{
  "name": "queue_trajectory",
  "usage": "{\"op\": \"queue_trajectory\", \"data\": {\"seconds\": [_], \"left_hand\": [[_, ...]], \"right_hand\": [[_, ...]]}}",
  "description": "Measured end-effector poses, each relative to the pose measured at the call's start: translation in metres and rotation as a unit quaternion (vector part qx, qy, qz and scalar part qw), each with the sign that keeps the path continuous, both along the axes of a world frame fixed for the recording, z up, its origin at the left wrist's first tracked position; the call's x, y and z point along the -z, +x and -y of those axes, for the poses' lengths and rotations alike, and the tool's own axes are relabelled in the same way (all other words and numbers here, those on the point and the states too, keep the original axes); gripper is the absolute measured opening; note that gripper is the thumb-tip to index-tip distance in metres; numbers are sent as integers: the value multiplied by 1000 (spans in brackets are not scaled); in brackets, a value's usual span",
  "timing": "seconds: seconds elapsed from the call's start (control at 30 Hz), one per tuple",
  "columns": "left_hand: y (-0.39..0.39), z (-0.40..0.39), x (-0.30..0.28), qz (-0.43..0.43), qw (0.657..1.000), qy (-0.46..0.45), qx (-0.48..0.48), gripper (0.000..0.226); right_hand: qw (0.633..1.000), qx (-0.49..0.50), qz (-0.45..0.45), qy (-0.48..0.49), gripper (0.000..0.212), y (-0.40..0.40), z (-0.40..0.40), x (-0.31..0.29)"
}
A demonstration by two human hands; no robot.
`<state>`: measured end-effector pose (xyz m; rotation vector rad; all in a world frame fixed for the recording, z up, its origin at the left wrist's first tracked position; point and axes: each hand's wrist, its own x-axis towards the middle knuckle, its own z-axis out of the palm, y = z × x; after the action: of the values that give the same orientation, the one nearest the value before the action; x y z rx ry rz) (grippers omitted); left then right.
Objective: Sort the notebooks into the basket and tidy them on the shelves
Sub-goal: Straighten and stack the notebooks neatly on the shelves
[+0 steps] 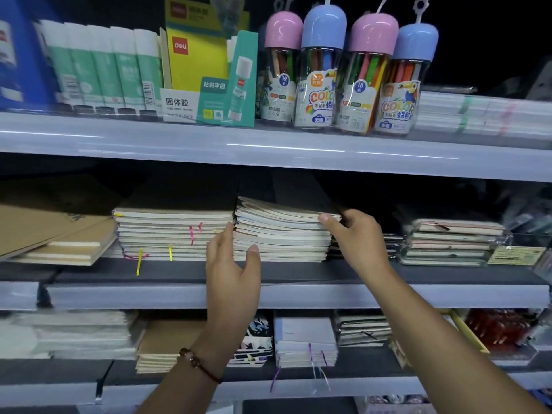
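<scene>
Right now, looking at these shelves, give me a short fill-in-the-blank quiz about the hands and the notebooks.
1. Both hands touch a notebook stack on the ___ shelf.
2. The right hand grips the stack's ___ corner.
3. The left hand, wearing a ___ at the wrist, presses the stack's left side.

Missing words: middle; top right; bracelet

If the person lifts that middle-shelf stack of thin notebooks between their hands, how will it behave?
The notebook stack would probably flex: its thin soft covers already curve at the top. Loose layers may slide apart, since the edges sit uneven. The left hand and right hand on either side look well placed to hold it square.
</scene>
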<state>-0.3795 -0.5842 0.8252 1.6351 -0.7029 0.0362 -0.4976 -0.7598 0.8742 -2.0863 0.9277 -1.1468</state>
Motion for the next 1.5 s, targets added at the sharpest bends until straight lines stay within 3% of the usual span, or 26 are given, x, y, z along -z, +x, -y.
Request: {"op": "queue_trajectory", "data": {"seconds": [0.3,0.4,0.57,0.63,0.77,0.97,1.1,1.3,1.5], "left_hand": [[-8,6,-1,-39,999,7,32,62],[-8,6,-3,-31,999,19,32,61],[3,-4,-18,97,995,-14,-34,56],[10,0,-26,155,986,19,-52,61],[12,15,-26,179,978,107,-13,66],[9,16,-24,117,992,54,5,60],[0,18,-26,106,993,41,21,63],[-4,22,-23,107,992,59,19,68],[0,-3,-32,90,994,36,41,61]], "right_hand": [[993,-42,83,75,43,2,-14,7],[994,-46,77,58,42,3,-16,7],[998,-26,64,15,41,2,-10,8],[997,-20,70,22,42,2,-7,8],[998,-7,62,26,38,5,-4,13],[999,17,28,13,26,9,-6,12],[999,30,15,16,40,5,-13,2],[999,-8,30,35,40,2,-15,0],[992,-49,51,107,26,1,-8,5]]}}
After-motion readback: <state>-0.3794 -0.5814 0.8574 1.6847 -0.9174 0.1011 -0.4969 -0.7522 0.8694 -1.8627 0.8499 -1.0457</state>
